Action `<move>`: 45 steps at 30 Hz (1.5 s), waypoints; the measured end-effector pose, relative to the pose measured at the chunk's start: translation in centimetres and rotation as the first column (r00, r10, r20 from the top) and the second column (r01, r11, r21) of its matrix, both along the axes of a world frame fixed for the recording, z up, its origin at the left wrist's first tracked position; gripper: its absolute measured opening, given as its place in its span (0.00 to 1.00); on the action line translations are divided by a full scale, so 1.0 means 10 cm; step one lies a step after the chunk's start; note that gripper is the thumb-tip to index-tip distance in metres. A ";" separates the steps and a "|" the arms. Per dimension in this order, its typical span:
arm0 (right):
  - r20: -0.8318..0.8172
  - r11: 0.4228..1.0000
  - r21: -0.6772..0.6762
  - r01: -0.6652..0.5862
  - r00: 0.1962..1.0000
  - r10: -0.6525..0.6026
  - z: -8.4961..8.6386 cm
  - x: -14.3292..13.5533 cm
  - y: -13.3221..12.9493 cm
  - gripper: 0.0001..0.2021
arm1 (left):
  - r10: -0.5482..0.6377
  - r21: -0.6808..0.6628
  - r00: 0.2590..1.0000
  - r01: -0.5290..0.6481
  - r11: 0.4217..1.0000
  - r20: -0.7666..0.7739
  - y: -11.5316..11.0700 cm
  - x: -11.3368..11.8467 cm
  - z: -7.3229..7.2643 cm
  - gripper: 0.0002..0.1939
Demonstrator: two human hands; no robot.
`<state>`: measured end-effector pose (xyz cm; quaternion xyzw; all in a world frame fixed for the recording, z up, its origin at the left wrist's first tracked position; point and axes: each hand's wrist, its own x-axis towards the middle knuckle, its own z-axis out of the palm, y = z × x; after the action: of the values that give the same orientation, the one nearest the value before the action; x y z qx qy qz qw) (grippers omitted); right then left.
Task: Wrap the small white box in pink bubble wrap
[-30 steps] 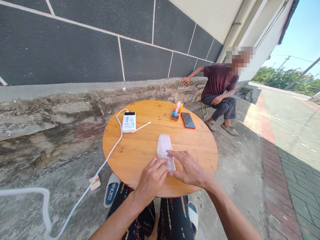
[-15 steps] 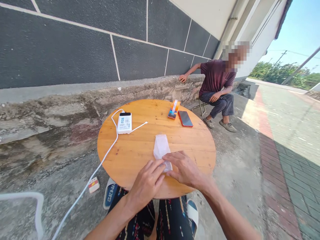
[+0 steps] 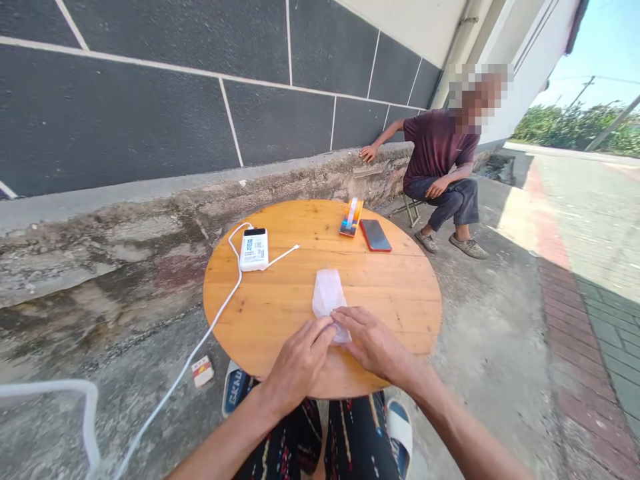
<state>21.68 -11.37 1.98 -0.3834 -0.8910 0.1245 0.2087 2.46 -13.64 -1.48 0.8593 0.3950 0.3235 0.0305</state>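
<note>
Forearms [image 3: 233,427] slant inward; left hand [image 3: 301,360] and right hand [image 3: 373,340], loosely curled, touch the pale sheet [image 3: 329,292] at its near end; I can't tell whether they grip.

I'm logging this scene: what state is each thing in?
White sheet: creased, on the table
Left hand: fingers bent, touching the sheet
Right hand: fingers bent, touching the sheet
Phone: lying flat, screen dark
Power bank: lying flat, long cable attached
Short cable: far tip loose
Orange item: set down, unheld
Small box: on the ground

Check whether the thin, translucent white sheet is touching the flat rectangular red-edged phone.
Apart. The head view shows wooden tabletop between the white sheet and the red-edged phone, farther back and right.
</note>
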 end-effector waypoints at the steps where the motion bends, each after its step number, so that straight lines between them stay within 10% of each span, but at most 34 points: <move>1: 0.001 1.000 -0.018 -0.002 1.000 0.002 0.02 0.00 0.01 0.22 | -0.002 -0.021 1.000 0.003 1.000 0.031 0.00 0.00 0.02 0.17; 15: -0.107 0.899 -0.430 -0.082 0.994 0.040 0.30 0.09 0.32 0.16 | -0.003 -0.530 0.961 0.155 0.834 0.277 0.28 -0.06 0.54 0.17; 26: -0.096 0.981 -0.187 -0.045 0.995 0.028 0.17 0.09 0.26 0.23 | 0.060 -0.780 0.962 0.178 0.600 0.266 0.61 -0.08 0.49 0.16; 36: -0.152 0.989 -0.126 0.074 0.984 -0.093 0.02 0.00 0.18 0.23 | 0.117 -0.750 0.939 0.180 0.636 0.324 0.58 -0.08 0.42 0.18; 45: -0.226 0.863 -0.497 -0.085 0.974 -0.034 0.19 0.06 0.48 0.15 | 0.253 -0.668 0.881 0.092 0.738 0.401 0.32 -0.07 0.33 0.26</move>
<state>22.33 -6.59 3.86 -0.3958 -0.8029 0.3984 0.2000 1.79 -10.43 1.82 0.6678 0.5029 0.3576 0.4164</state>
